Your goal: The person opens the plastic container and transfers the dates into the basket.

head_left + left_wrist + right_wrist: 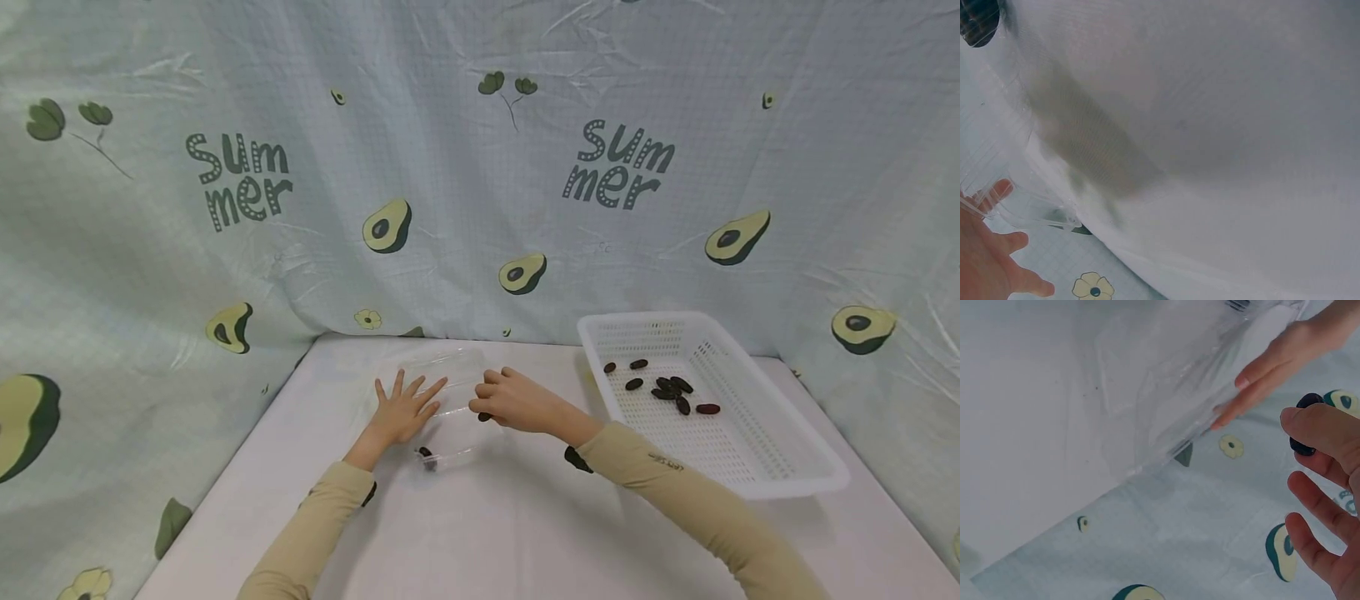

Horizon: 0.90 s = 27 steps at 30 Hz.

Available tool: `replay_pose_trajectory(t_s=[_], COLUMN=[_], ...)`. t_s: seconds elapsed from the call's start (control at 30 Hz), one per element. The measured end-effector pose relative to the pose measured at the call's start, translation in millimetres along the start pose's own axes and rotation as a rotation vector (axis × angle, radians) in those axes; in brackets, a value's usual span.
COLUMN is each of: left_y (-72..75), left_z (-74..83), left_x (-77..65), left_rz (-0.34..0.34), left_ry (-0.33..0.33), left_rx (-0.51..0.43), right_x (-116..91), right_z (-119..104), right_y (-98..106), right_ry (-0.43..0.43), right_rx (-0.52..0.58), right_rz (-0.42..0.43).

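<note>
A clear plastic clamshell container (454, 457) lies open on the white table, one dark date (426, 452) in its near corner. My left hand (405, 410) rests on the container's left side with fingers spread straight; the left wrist view shows its fingertips (1017, 241) by the clear plastic edge. Over the container's right side, my right hand (517, 402) pinches another dark date (1302, 448) between thumb and forefinger, its other fingers loosely bent in the right wrist view.
A white perforated plastic basket (795, 442) stands on the right of the table (465, 542), with several dark dates (664, 393) and a redder one (708, 409) on its floor. A curtain (450, 150) printed with avocados hangs behind the table and along its sides.
</note>
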<state>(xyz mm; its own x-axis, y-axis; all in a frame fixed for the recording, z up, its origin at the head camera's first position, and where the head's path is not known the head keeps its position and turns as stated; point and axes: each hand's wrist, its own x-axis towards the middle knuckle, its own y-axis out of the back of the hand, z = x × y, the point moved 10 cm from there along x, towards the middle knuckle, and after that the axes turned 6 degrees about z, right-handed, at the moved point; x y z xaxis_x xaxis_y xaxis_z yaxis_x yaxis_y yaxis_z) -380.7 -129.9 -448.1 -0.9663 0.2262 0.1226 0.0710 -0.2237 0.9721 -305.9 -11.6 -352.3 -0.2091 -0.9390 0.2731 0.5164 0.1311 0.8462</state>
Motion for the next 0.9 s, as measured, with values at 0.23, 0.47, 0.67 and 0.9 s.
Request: replay_pose_trajectory(t_s=[0.23,0.47,0.67,0.9], left_y=[1.3,3.0,2.1,1.5], left_z=[0.9,1.5,1.4,1.2], left_x=[0.2,-0.2,-0.2,-2.0], left_rz=[0.013,0.02,0.028,0.034], left_ry=[-0.027,-0.039,-0.048,-0.053], left_rx=[-0.008,-0.022,-0.03,-0.042], right_x=[-16.7,-46.2,-84.0,-128.2], right_z=[6.6,27.3,54.3,89.0], right_y=[35.7,55.6,51.6,43.5], right_ry=[0.025,-0.006,-0.098,-0.231], right_rx=[-0.076,-0.046,-0.015,0.028], right_rz=[0.054,0.119,0.107,0.125])
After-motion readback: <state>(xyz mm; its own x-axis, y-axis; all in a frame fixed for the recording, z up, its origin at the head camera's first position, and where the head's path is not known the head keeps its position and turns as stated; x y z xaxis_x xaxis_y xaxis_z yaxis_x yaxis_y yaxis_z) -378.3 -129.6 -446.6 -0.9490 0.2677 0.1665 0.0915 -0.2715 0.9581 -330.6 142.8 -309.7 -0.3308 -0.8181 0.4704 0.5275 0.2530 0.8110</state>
